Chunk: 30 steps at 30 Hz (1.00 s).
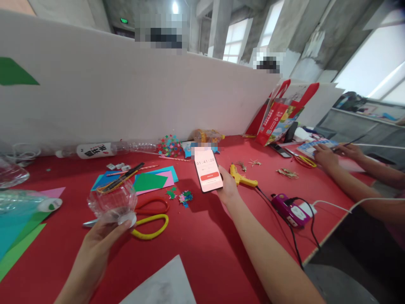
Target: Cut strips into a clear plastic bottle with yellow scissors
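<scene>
My left hand (103, 238) grips the cut-off top of a clear plastic bottle (112, 200) by its white cap, wide end facing away. Behind it lie scissors (151, 230) with red and yellow handles, their blades partly hidden by my hand. A box cutter (122, 177) shows just beyond the bottle top, over colored paper sheets (152, 181). In my right hand (228, 188) is a smartphone (208, 173), held upright, its lit screen reading 01:41:20 above a red button. Right of that hand a yellow glue gun (243, 177) lies on the red table (202, 253).
A white partition (126, 84) stands behind a clear bottle (95, 150) and star sequins (171, 145). Rightward are a purple power strip (291, 210) with cables, a red bag (278, 118), and another person's hands (329, 158). Colored sheets (22, 236) lie left.
</scene>
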{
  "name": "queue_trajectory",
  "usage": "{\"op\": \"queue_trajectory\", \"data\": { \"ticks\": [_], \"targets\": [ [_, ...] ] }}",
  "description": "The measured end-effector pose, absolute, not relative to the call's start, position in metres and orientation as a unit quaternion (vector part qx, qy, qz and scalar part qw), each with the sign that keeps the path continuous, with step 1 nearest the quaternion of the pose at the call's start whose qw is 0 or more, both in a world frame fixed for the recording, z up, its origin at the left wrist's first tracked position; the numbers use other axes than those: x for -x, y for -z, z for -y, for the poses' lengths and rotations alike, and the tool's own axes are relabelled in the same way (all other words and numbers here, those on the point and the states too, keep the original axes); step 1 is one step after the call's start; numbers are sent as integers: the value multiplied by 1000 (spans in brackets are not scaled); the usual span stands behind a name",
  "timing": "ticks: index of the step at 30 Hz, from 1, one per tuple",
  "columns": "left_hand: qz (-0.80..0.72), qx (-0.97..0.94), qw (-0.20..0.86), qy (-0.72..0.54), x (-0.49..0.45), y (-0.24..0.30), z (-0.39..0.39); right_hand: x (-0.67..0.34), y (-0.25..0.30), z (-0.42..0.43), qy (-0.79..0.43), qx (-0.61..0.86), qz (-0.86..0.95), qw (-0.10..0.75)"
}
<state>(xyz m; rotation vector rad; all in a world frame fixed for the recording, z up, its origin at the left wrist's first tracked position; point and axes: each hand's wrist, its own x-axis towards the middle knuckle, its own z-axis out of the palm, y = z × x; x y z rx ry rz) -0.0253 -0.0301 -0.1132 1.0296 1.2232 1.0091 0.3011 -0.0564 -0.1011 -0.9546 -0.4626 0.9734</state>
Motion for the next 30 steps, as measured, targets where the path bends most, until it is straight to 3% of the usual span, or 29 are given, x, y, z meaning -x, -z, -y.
{"op": "queue_trajectory", "data": {
  "ticks": [16, 30],
  "targets": [
    [-536, -444, 561, -448, 18, 109, 31, -317, 113, 50, -421, 486, 176, 745],
    [-513, -426, 602, -439, 22, 117, 32, -377, 115, -12, -336, 656, 195, 647]
  ]
}}
